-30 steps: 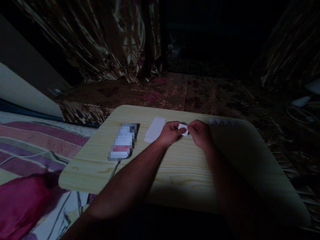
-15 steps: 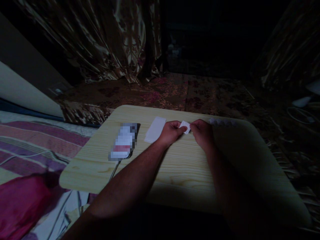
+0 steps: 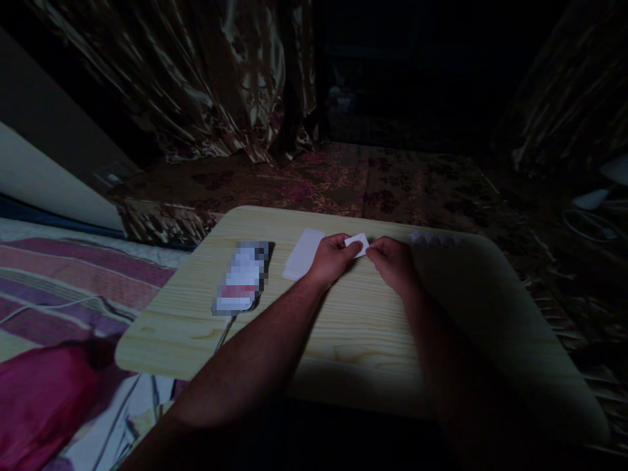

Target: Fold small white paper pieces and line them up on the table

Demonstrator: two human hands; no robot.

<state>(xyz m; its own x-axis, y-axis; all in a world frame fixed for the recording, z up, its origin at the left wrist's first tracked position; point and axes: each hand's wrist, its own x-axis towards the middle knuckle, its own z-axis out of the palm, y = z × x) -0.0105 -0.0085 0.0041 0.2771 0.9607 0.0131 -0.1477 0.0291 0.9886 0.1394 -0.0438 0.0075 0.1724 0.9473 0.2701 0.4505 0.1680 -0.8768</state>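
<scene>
A small folded white paper (image 3: 361, 241) is held up over the far half of the wooden table (image 3: 363, 327). My left hand (image 3: 333, 260) is closed on it, thumb on top and fingers behind. At the paper's right corner my right hand (image 3: 391, 260) pinches with thumb and forefinger. Just left of my left hand lies a stack of white paper (image 3: 305, 252). Several small pale folded shapes (image 3: 436, 240) stand in a row beyond my right hand, near the far edge.
A phone (image 3: 244, 278), its picture blurred out, lies on the table's left with a cable attached. Left of the table is a striped bedspread (image 3: 73, 275) with a dark pink cloth (image 3: 46, 405). Behind are patterned curtains (image 3: 245, 78) and a covered ledge (image 3: 299, 183).
Both hands have turned and tilted the folded paper a little, and it now sits slightly higher and further left than half a second ago. The right fingers have shifted to its lower right corner.
</scene>
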